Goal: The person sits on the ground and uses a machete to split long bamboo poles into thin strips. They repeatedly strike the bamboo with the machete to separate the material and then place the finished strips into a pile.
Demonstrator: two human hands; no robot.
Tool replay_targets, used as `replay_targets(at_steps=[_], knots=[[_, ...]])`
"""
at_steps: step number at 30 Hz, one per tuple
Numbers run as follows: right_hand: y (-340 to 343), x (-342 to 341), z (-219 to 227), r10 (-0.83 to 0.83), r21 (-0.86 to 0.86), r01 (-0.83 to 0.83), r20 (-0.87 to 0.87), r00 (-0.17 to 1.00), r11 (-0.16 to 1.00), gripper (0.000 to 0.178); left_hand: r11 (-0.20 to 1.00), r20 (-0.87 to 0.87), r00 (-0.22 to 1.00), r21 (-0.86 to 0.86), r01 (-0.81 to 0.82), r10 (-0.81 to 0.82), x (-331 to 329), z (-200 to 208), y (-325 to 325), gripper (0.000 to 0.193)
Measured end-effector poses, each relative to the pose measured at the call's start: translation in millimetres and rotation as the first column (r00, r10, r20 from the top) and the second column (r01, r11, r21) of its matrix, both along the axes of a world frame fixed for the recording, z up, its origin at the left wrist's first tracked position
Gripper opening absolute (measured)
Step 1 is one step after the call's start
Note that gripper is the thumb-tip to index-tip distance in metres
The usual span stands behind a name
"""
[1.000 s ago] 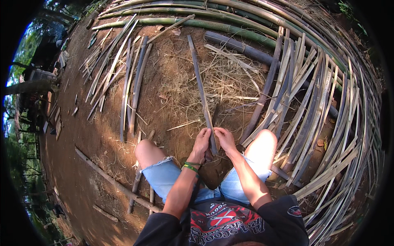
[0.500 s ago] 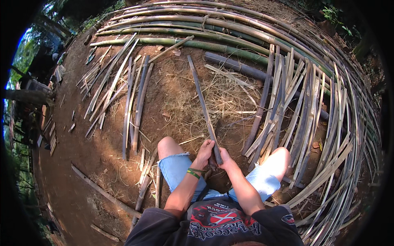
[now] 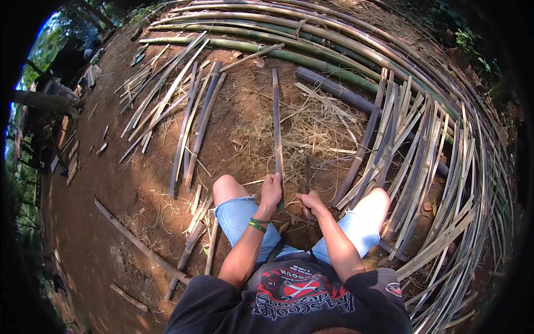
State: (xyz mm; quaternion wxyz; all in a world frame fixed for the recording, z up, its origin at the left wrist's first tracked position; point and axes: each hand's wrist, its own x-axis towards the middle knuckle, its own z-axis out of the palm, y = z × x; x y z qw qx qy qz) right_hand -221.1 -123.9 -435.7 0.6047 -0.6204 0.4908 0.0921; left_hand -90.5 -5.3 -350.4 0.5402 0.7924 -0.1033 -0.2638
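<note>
My left hand [image 3: 271, 190] is closed around a long dark bamboo strip [image 3: 276, 122] close to its near end. The strip points away from me over the bare soil, its lower end passing below the hand between my knees. To the right, my right hand [image 3: 313, 204] grips the handle of a large knife [image 3: 307, 172]. Its dark, narrow blade points away from me, roughly alongside the strip and apart from it. Dry bamboo shavings [image 3: 300, 131] lie scattered beyond both hands.
Split bamboo strips [image 3: 414, 161] are piled thickly on my right. More strips [image 3: 194, 128] lie on the left ground. Long whole bamboo poles [image 3: 289, 55] stretch across the far side. A thick dark bamboo pole [image 3: 339, 93] lies right of the shavings. A thin pole [image 3: 139, 259] rests at lower left.
My hands, earlier close together at the strip's near end, are now apart. The strip has turned more upright in view. The right hand now shows the knife beside the strip.
</note>
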Motion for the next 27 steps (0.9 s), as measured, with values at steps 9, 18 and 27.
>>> replay_targets(at_steps=[9,18,27], knots=[[4.9,-53.5,61.4,-0.248,-0.061,0.268,0.232,0.941,0.962,0.039,0.971,-0.1,0.994,-0.229,-0.069,0.047,-17.8,69.2,31.1,0.033],[41.8,-60.1,171.3,0.176,-0.496,0.031,0.364,0.914,0.868,0.041,0.865,-0.676,0.736,-0.384,-0.322,-0.026,-45.7,156.6,76.4,0.04],[59.3,-60.6,219.3,0.756,-0.742,-0.366,0.279,0.593,0.561,0.041,0.794,-0.872,0.429,-0.428,-0.432,-0.236,-75.4,162.9,148.2,0.027]])
